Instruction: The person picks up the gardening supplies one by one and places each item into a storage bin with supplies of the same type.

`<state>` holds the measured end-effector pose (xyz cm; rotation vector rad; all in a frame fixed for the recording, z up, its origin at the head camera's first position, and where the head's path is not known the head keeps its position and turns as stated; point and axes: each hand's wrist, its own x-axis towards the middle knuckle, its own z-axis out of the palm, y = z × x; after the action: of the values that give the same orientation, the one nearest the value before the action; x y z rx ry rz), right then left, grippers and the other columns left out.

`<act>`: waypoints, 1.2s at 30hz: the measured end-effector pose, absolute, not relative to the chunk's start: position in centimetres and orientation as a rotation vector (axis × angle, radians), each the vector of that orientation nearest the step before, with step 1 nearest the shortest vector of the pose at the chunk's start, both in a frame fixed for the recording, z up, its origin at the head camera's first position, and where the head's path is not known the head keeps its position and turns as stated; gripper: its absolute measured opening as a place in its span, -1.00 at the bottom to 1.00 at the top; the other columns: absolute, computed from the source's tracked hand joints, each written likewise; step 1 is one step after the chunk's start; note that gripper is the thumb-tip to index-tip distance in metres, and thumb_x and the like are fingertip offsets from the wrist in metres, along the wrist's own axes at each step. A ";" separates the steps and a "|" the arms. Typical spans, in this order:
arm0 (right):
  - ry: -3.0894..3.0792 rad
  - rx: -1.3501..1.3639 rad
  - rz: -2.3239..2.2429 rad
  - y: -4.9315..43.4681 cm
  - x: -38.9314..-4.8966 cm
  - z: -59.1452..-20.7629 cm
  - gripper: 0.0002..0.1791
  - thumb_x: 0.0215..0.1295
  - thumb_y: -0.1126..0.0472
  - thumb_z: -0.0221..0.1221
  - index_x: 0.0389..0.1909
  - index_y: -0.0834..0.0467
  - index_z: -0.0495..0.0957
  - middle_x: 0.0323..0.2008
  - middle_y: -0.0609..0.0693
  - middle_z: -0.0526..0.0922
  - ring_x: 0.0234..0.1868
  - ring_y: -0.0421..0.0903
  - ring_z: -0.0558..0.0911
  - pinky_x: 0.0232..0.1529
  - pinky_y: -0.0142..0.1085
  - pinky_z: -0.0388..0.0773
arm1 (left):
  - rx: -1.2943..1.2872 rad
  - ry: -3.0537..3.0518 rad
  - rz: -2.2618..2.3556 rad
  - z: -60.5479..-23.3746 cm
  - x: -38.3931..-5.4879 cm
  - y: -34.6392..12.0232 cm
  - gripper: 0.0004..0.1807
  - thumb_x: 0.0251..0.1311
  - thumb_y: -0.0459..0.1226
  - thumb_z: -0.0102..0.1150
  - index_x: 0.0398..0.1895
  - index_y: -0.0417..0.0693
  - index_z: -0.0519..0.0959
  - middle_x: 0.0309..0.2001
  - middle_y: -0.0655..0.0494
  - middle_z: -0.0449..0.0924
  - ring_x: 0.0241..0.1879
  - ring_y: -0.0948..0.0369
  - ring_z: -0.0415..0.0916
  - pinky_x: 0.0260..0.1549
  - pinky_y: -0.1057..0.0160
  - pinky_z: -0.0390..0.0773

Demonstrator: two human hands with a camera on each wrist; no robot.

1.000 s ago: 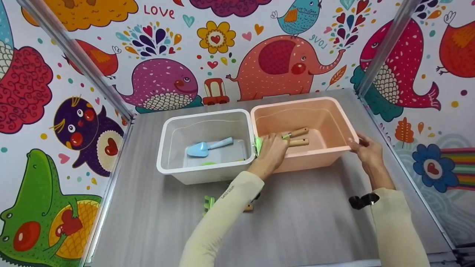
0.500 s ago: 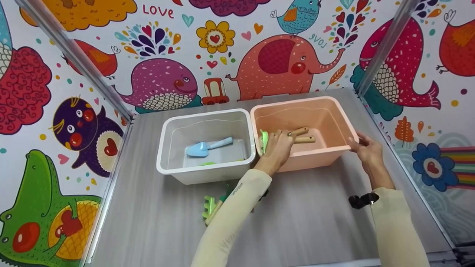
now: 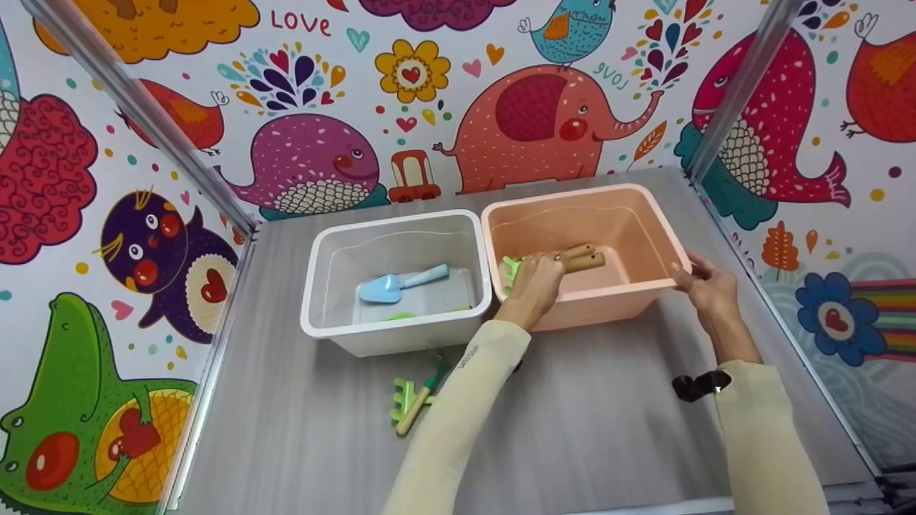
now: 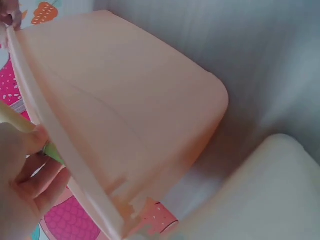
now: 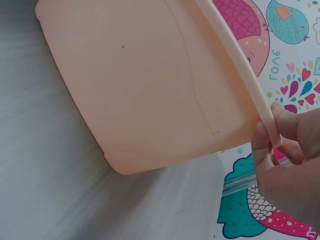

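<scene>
My left hand (image 3: 538, 280) reaches into the peach bin (image 3: 608, 290) and holds a toy hand rake, its green tines (image 3: 511, 272) showing left of the fingers. In the left wrist view, thumb and fingers pinch its wooden handle (image 4: 15, 118) near the green collar (image 4: 52, 152). A second wooden handle (image 3: 577, 250) lies close beside it in the bin; its other end is hidden by my hand. My right hand (image 3: 710, 292) grips the bin's right front corner, with the thumb and fingers around the rim (image 5: 267, 122) in the right wrist view.
A white bin (image 3: 397, 329) stands against the peach bin's left side. Inside it lie a light blue trowel (image 3: 383, 288) and green pieces mostly hidden by the front wall. On the grey table, a green rake (image 3: 403, 393) and a wooden-handled tool (image 3: 413, 411) lie partly under my left forearm.
My left hand has moved slightly right and lowered the rake from the bins' shared edge into the peach bin. The right hand has kept its grip on the rim.
</scene>
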<state>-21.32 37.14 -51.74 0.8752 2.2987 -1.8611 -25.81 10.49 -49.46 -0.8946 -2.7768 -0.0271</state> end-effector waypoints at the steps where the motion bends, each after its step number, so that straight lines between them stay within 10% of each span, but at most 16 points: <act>1: 2.301 0.874 -1.863 37.1 -21.3 -51.7 -0.28 0.47 0.00 0.10 0.57 -0.01 0.11 0.46 0.14 0.26 0.16 -0.15 0.52 0.37 -0.24 0.41 | -0.908 -2.783 -0.019 -49.5 -26.0 10.5 -0.74 0.36 -0.36 0.10 0.00 -0.02 0.69 -0.11 0.11 0.76 -0.12 0.17 0.71 -0.13 0.23 0.66; 21: 2.380 0.883 -1.878 37.0 -21.3 -52.0 -0.31 0.46 0.07 0.13 0.54 0.08 0.17 0.43 0.21 0.31 -0.05 -0.30 0.55 -0.10 -0.61 0.58 | -0.860 -2.998 -0.106 -50.4 -28.6 11.6 -0.75 0.35 -0.35 0.08 -0.30 0.04 0.77 -0.20 0.10 0.79 -0.24 0.15 0.74 -0.23 0.15 0.70; 30: 2.335 0.909 -1.854 37.0 -21.3 -52.0 -0.30 0.46 0.02 0.12 0.55 0.01 0.14 0.47 0.17 0.29 0.10 -0.21 0.55 0.24 -0.35 0.50 | -0.749 -3.149 -0.251 -50.6 -28.5 11.7 -0.82 0.27 -0.34 0.23 -0.28 0.12 0.78 -0.18 0.14 0.78 -0.25 0.18 0.70 -0.17 0.15 0.63; 36: 2.291 0.905 -1.908 37.2 -21.4 -51.9 -0.30 0.44 0.05 0.15 0.54 0.03 0.17 0.42 0.13 0.31 -0.04 -0.29 0.56 -0.06 -0.57 0.59 | -0.804 -3.237 -0.361 -50.3 -28.7 11.5 -0.83 0.19 -0.36 0.33 -0.22 0.07 0.78 -0.16 0.17 0.75 -0.29 0.24 0.53 -0.21 0.27 0.53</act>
<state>-21.37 37.18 -51.86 0.9049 2.2907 -1.9085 -28.68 11.46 -50.35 -0.8038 -3.2371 -0.3607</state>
